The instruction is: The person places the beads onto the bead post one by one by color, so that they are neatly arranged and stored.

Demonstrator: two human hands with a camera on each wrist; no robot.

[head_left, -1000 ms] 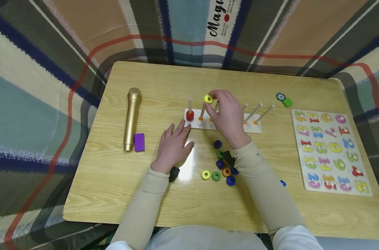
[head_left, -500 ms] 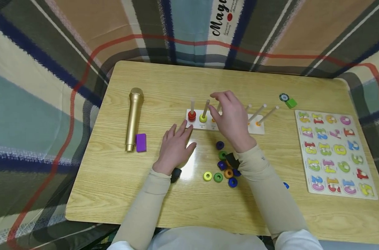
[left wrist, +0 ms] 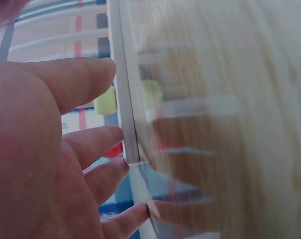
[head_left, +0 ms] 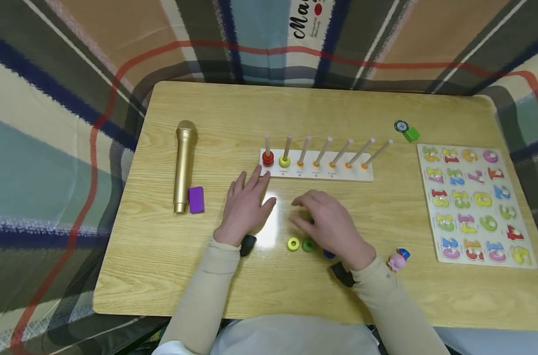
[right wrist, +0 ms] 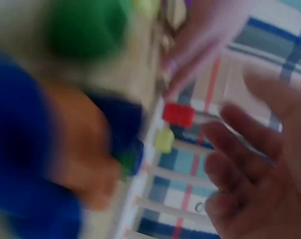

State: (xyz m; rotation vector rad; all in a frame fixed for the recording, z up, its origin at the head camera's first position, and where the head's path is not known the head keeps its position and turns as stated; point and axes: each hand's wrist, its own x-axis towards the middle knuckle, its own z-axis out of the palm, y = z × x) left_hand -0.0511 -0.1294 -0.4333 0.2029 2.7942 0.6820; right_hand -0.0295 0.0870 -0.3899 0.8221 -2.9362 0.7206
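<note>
A white peg board [head_left: 322, 173] holds several slanted wooden pegs. A red ring [head_left: 268, 159] sits at the bottom of the leftmost peg, and a yellow ring [head_left: 285, 161] on the peg beside it. My left hand [head_left: 251, 186] rests flat on the table with spread fingers, just short of the board's left end. My right hand [head_left: 302, 213] hovers over a pile of loose rings with relaxed fingers and holds nothing. It hides part of the pile. A yellow ring [head_left: 293, 244], a green ring [head_left: 308, 245] and a blue ring [head_left: 328, 254] show beside it. The right wrist view is blurred, with spread fingers [right wrist: 240, 124] above green [right wrist: 88, 27] and orange [right wrist: 85, 144] rings.
A gold microphone [head_left: 183, 165] and a purple block [head_left: 195, 199] lie at the left. A number puzzle board [head_left: 475, 202] fills the right side. A green cube [head_left: 412, 134] and a round chip [head_left: 400, 126] sit behind it. A small pink figure [head_left: 397, 260] lies by my right sleeve.
My right hand let go of the yellow ring over the second peg, and the ring slid down to the base. The hand then drew back toward me over the loose rings.
</note>
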